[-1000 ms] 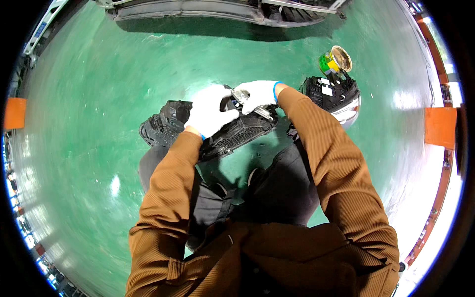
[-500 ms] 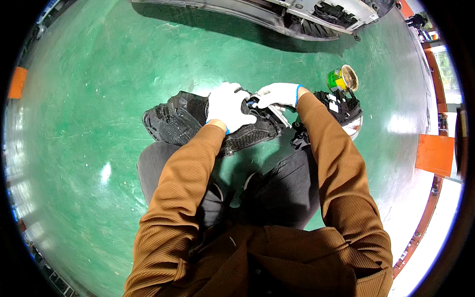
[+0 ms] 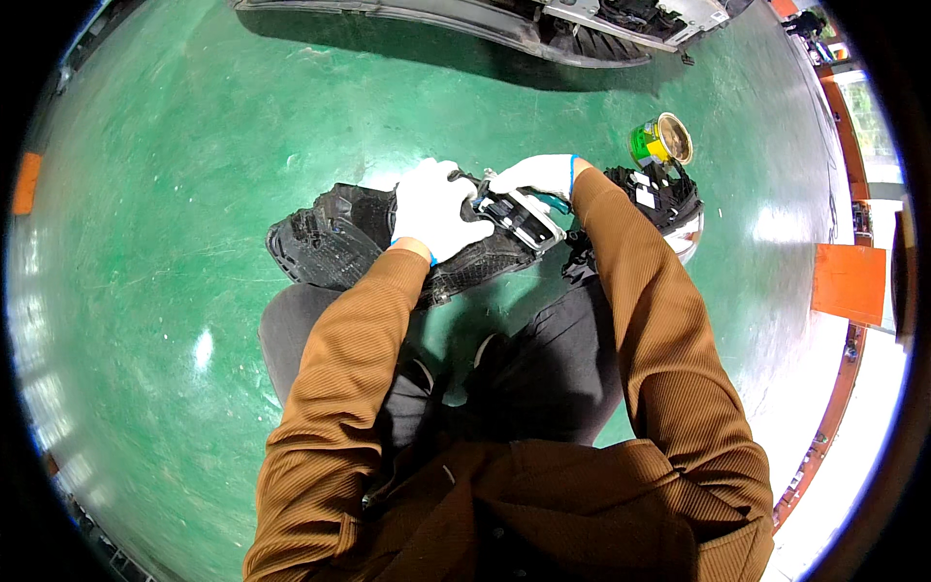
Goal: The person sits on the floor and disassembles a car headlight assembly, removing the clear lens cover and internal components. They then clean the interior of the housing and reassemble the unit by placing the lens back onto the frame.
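Glossy green floor [image 3: 194, 145] bore a long black moulded-plastic housing [image 3: 339, 233]; your left white-gloved hand [image 3: 433, 213] rested there, grip indeterminable, while your right white-gloved hand [image 3: 533, 177] pinched a silver-framed rectangular black part [image 3: 527, 221] over it. Firm bracing appeared advisable.

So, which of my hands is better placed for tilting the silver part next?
Probably your right hand: it seems to hold the silver part by its far side, while your left hand lies over the black housing.
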`<state>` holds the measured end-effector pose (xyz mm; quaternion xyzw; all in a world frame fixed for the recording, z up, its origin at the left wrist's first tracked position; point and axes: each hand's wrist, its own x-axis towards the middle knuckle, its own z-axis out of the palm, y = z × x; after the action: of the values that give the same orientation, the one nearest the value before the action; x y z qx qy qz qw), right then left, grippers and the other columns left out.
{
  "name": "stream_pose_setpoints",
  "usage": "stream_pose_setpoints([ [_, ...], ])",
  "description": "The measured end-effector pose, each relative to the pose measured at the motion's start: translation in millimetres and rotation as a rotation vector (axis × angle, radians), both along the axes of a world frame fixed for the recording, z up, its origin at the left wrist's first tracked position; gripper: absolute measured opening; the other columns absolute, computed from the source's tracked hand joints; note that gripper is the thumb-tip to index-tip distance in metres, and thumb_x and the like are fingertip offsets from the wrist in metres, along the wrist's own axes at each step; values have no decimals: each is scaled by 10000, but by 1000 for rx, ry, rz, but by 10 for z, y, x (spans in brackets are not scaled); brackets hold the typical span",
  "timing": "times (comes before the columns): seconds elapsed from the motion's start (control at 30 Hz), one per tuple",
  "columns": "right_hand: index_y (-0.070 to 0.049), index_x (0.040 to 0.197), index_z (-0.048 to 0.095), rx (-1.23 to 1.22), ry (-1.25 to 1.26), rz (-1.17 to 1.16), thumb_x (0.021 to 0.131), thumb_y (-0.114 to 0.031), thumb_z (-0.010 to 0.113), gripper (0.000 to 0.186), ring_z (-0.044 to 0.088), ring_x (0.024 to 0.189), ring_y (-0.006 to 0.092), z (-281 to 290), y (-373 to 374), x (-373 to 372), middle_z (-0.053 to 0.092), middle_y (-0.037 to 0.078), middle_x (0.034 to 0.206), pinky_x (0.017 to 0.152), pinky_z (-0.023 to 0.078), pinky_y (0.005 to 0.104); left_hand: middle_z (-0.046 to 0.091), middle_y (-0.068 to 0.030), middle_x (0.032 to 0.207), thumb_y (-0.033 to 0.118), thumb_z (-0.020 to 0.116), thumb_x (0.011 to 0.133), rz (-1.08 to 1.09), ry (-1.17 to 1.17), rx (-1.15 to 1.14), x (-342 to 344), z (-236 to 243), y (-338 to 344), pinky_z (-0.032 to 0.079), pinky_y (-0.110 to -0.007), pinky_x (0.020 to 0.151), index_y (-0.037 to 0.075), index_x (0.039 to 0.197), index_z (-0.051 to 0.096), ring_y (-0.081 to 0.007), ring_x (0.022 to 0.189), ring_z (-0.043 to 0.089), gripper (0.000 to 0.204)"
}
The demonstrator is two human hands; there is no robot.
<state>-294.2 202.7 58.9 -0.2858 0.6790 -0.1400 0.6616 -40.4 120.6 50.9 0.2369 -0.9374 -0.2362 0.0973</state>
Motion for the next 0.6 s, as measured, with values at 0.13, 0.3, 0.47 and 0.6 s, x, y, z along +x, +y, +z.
stream_pose_setpoints([
  [0.13,-87,1173,852,-17,87,-42,937,-507,811,484,696,1005,204,-114,-1,-10,813,87,1147,953,532,353,663,-201,1337,507,907,689,-16,49,-29,1,-38,40,507,-510,1102,131,1058,833,-403,1281,618,531],
  [0.3,-92,1238,842,-37,101,-40,894,-555,833,577,699,1104,223,32,-39,62,802,86,1259,1006,527,364,644,-211,1334,460,907,711,25,209,-94,18,-175,106,505,-522,1098,120,1025,809,-418,1260,617,473],
  [0.47,-81,1194,853,-90,162,11,880,-557,841,570,694,1086,219,-18,-23,13,804,90,1227,995,529,367,641,-226,1329,439,903,730,-11,185,27,9,-125,78,509,-528,1089,119,996,791,-439,1260,619,431],
  [0.6,-69,1149,862,-137,168,53,872,-596,823,597,687,1055,224,29,-68,35,803,98,1194,968,531,374,638,-234,1335,403,892,751,-35,219,-76,13,-183,84,518,-534,1069,108,950,781,-449,1244,623,372],
])
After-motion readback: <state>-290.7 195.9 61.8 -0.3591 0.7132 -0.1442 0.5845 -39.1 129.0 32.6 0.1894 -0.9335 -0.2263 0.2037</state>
